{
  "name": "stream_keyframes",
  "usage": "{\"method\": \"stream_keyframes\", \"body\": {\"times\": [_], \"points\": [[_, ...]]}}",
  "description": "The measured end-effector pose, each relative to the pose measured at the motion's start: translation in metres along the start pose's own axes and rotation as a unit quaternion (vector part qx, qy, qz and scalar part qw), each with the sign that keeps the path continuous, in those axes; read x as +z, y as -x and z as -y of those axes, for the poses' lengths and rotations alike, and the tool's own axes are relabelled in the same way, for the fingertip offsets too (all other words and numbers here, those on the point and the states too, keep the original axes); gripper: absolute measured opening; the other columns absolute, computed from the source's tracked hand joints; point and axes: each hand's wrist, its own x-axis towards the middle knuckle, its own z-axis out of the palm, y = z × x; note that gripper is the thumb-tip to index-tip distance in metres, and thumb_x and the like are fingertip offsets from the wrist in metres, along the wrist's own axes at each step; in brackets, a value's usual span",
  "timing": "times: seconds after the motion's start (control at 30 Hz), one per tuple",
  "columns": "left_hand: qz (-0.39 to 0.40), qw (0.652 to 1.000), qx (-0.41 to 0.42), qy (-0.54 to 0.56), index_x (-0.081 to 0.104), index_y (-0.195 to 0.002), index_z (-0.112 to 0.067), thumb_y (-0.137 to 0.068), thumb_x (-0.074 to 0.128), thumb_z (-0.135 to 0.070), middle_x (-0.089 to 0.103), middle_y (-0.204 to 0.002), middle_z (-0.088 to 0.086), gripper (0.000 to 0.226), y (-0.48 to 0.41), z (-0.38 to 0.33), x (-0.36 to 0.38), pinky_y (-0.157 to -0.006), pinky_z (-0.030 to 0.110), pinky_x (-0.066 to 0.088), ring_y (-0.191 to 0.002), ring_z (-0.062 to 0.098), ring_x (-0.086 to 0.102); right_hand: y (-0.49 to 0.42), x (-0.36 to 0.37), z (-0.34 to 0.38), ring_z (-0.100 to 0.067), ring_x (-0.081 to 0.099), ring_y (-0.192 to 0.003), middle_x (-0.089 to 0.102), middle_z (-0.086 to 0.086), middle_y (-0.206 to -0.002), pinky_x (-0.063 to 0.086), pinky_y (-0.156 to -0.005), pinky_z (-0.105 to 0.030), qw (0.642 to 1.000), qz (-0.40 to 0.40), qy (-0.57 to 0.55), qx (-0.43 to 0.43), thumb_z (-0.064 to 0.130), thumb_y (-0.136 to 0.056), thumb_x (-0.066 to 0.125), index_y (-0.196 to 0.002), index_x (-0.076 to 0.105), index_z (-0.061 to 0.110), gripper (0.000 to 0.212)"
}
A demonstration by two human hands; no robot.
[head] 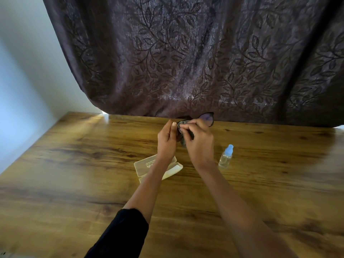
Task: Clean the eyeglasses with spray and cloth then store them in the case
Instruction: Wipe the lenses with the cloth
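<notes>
Both hands are raised above the wooden table (pixel 74 164), close together. My left hand (pixel 166 140) grips the dark-framed eyeglasses (pixel 208 118), whose right lens sticks out past my fingers. My right hand (pixel 200 140) pinches a grey cloth (pixel 183 139) against the other lens; the cloth hangs bunched between the two hands. The clear plastic case (pixel 149 164) lies open on the table under my left wrist, partly hidden by it. A small clear spray bottle (pixel 226 157) with a light blue cap stands upright to the right of my right wrist.
A dark purple curtain (pixel 195 53) with a leaf pattern hangs along the table's far edge. A pale wall (pixel 24 71) borders the left side. My left forearm wears a black sleeve (pixel 121 233).
</notes>
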Motion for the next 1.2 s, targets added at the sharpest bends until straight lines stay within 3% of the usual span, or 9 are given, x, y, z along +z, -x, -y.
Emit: {"method": "stream_keyframes", "body": {"times": [0.2, 0.4, 0.63, 0.73, 0.83, 0.9, 1.0, 1.2], "points": [[-0.007, 1.0, -0.009, -0.001, 0.04, -0.065, -0.02, -0.1, 0.035, -0.015, 0.042, -0.05, -0.014, 0.036, 0.001, 0.004, 0.001, -0.047, 0.02, 0.033, -0.047, 0.001, 0.035, -0.009, -0.008, -0.013, -0.012, 0.062, -0.071, 0.064, -0.005, -0.085, 0.04, -0.063, -0.008, 0.998, -0.026, 0.008, 0.057, 0.009, -0.077, 0.07, -0.085, 0.071, 0.006, 0.009], [-0.012, 1.0, -0.005, -0.007, 0.043, -0.068, -0.018, -0.1, 0.035, -0.014, 0.041, -0.057, -0.003, 0.033, 0.001, 0.001, -0.001, -0.045, 0.02, 0.033, -0.048, 0.004, 0.036, 0.002, 0.0, 0.005, -0.012, 0.062, -0.079, 0.065, -0.005, -0.088, 0.048, -0.067, -0.015, 1.0, 0.01, -0.004, -0.017, 0.008, -0.079, 0.068, -0.088, 0.071, 0.005, 0.009], [-0.015, 1.0, -0.024, 0.003, 0.044, -0.071, -0.011, -0.1, 0.035, -0.013, 0.04, -0.056, -0.005, 0.031, 0.002, 0.001, -0.005, -0.048, 0.019, 0.033, -0.048, 0.001, 0.035, -0.009, -0.004, -0.007, -0.013, 0.062, -0.073, 0.065, -0.005, -0.086, 0.053, -0.061, -0.021, 0.999, -0.016, 0.002, 0.037, 0.009, -0.078, 0.07, -0.087, 0.071, 0.005, 0.01], [-0.016, 1.0, -0.021, 0.012, 0.047, -0.074, -0.006, -0.099, 0.036, -0.018, 0.043, -0.063, 0.008, 0.03, 0.003, 0.003, -0.003, -0.051, 0.031, 0.035, -0.057, 0.017, 0.04, 0.0, 0.002, 0.006, -0.015, 0.063, -0.078, 0.065, -0.006, -0.088, 0.053, -0.066, -0.02, 1.0, 0.009, -0.001, -0.012, 0.009, -0.079, 0.068, -0.089, 0.071, 0.005, 0.011], [-0.029, 0.999, -0.028, 0.019, 0.046, -0.073, -0.006, -0.097, 0.038, -0.023, 0.041, -0.063, 0.008, 0.031, 0.004, 0.003, -0.004, -0.052, 0.034, 0.034, -0.058, 0.019, 0.037, 0.001, 0.001, 0.005, -0.012, 0.063, -0.079, 0.066, -0.005, -0.088, 0.048, -0.071, -0.013, 1.0, 0.011, -0.006, -0.016, 0.008, -0.078, 0.069, -0.089, 0.071, 0.005, 0.012], [-0.04, 0.998, -0.032, 0.037, 0.043, -0.07, -0.012, -0.099, 0.036, -0.016, 0.037, -0.061, 0.001, 0.03, 0.005, 0.0, -0.004, -0.049, 0.023, 0.032, -0.054, 0.007, 0.034, -0.005, -0.005, 0.0, -0.01, 0.062, -0.075, 0.067, -0.005, -0.086, 0.044, -0.071, -0.007, 1.0, -0.002, -0.01, 0.008, 0.007, -0.076, 0.071, -0.087, 0.072, 0.005, 0.011], [-0.052, 0.997, -0.03, 0.053, 0.043, -0.074, -0.009, -0.1, 0.035, -0.014, 0.035, -0.061, 0.002, 0.028, 0.004, -0.002, -0.006, -0.046, 0.015, 0.03, -0.051, 0.003, 0.032, -0.015, -0.017, -0.006, -0.005, 0.059, -0.072, 0.068, -0.005, -0.085, 0.037, -0.069, 0.004, 0.998, -0.03, -0.02, 0.052, 0.006, -0.074, 0.073, -0.086, 0.072, 0.005, 0.011], [-0.058, 0.994, -0.039, 0.08, 0.04, -0.07, -0.012, -0.1, 0.038, -0.021, 0.034, -0.06, -0.003, 0.031, 0.005, -0.002, -0.011, -0.046, 0.021, 0.025, -0.051, 0.005, 0.028, -0.026, -0.04, -0.024, -0.003, 0.059, -0.073, 0.069, -0.006, -0.088, 0.043, -0.068, 0.0, 0.988, -0.104, -0.023, 0.108, 0.009, -0.077, 0.071, -0.089, 0.072, 0.007, 0.012]]}}
